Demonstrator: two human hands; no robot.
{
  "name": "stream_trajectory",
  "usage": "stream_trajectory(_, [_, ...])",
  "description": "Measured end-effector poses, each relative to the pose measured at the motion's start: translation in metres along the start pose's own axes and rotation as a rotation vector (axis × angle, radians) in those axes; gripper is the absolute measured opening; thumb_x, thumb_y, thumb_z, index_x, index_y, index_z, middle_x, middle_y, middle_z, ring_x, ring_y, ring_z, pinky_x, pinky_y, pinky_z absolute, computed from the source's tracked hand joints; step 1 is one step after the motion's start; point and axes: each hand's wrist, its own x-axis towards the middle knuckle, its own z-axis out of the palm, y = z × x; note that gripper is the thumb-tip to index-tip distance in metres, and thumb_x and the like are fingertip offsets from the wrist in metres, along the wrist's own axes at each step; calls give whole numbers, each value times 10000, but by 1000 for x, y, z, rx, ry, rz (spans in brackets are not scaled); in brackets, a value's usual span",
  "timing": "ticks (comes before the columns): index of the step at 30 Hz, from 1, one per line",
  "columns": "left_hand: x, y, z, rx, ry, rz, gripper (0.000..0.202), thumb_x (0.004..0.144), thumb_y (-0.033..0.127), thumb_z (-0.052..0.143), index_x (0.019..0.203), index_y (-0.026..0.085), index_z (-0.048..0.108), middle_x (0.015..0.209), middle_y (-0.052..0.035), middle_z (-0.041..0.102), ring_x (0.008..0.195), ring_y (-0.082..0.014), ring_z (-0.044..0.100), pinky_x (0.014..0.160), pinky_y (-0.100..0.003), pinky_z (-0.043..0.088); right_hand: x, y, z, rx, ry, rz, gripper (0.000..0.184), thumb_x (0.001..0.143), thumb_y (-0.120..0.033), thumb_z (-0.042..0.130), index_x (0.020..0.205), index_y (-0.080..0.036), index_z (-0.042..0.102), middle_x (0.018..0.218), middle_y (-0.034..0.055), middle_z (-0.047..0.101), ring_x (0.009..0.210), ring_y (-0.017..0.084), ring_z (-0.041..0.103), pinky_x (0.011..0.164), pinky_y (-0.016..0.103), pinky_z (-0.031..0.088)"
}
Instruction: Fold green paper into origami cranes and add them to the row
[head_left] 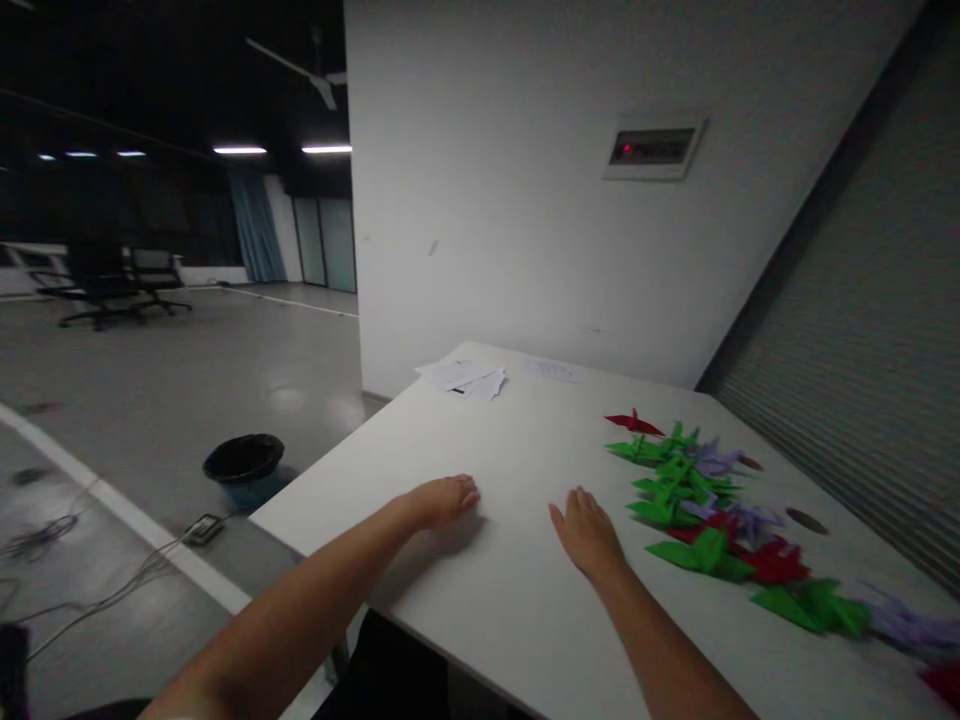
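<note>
My left hand (445,500) hovers just over or rests on the white table (517,450), left of its middle. Its fingers are loosely bent, and nothing shows in them. My right hand (587,530) lies palm down on the tabletop, fingers stretched forward and thumb apart, holding nothing. To its right runs a long cluster of folded paper cranes: green cranes (705,555), red cranes (776,562) and purple cranes (754,520). At the far end of the cluster sits a single red crane (634,423). Neither hand touches the cranes.
Printed sheets (461,376) lie at the table's far left corner, with another sheet (551,370) by the wall. A black-lined bin (244,460) stands on the floor at left, near cables and a power strip (204,529). A slatted shutter (847,330) borders the right side.
</note>
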Motion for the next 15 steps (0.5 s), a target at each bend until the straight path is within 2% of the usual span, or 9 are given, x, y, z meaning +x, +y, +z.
stream_trajectory(2, [-32, -6, -15, -57, 37, -47, 457, 1037, 445, 324, 920, 193, 686, 977, -95, 748, 922, -235, 686, 868, -338, 504, 1, 3, 5, -48, 38, -44, 628, 1023, -387, 395, 1413, 90, 514, 1497, 318, 486, 1410, 396, 459, 1172, 454, 330])
stream_trajectory(4, [-71, -18, -26, -102, 118, -140, 511, 1040, 482, 284, 838, 185, 647, 866, -91, 719, 826, -226, 660, 799, -337, 482, 4, 9, 12, -74, 60, -99, 612, 1014, -379, 397, 1386, 84, 544, 1467, 314, 522, 1384, 391, 496, 1170, 453, 349])
stream_trajectory(5, [-93, -25, -29, -163, 172, -211, 530, 1040, 502, 260, 811, 186, 619, 783, -69, 688, 758, -205, 638, 753, -318, 471, 5, 14, 17, -81, 66, -122, 607, 1007, -377, 393, 1383, 72, 553, 1463, 304, 533, 1384, 388, 500, 1169, 461, 358])
stream_trajectory(6, [-117, -32, -31, -386, 258, -340, 532, 1019, 548, 299, 753, 186, 584, 663, -41, 629, 664, -185, 597, 696, -301, 451, 7, 19, 22, -79, 66, -141, 617, 998, -385, 391, 1374, 75, 562, 1456, 304, 541, 1386, 388, 500, 1170, 466, 364])
stream_trajectory(7, [-141, -39, -31, -447, 312, -431, 563, 1020, 563, 220, 721, 196, 524, 588, -11, 547, 578, -166, 540, 626, -287, 427, 10, 25, 28, -65, 59, -149, 641, 987, -409, 391, 1365, 77, 570, 1447, 303, 550, 1381, 389, 508, 1166, 470, 378])
stream_trajectory(9, [-191, -49, -24, -479, 378, -567, 550, 1008, 559, 150, 693, 213, 439, 566, 21, 431, 525, -144, 440, 550, -271, 360, 16, 36, 42, -18, 27, -173, 692, 949, -472, 398, 1332, 68, 602, 1406, 294, 592, 1355, 395, 539, 1146, 486, 418])
stream_trajectory(11, [-238, -52, -11, -517, 388, -679, 522, 990, 565, 151, 692, 220, 406, 576, 37, 371, 514, -134, 374, 517, -264, 317, 21, 43, 57, 45, 24, -268, 705, 905, -509, 416, 1271, 46, 652, 1347, 280, 642, 1308, 402, 583, 1128, 497, 448])
stream_trajectory(12, [-259, -50, -2, -540, 366, -725, 507, 973, 584, 202, 691, 219, 413, 581, 40, 367, 515, -131, 365, 513, -263, 315, 23, 44, 64, 75, 46, -328, 701, 888, -522, 427, 1246, 28, 671, 1323, 274, 660, 1295, 406, 593, 1126, 507, 452])
stream_trajectory(15, [-313, -44, 22, -584, 252, -835, 407, 840, 576, 514, 684, 200, 509, 603, 31, 446, 571, -142, 428, 557, -266, 366, 24, 40, 78, 185, 97, -446, 651, 827, -548, 486, 1137, -29, 727, 1249, 272, 701, 1226, 428, 639, 1088, 537, 489])
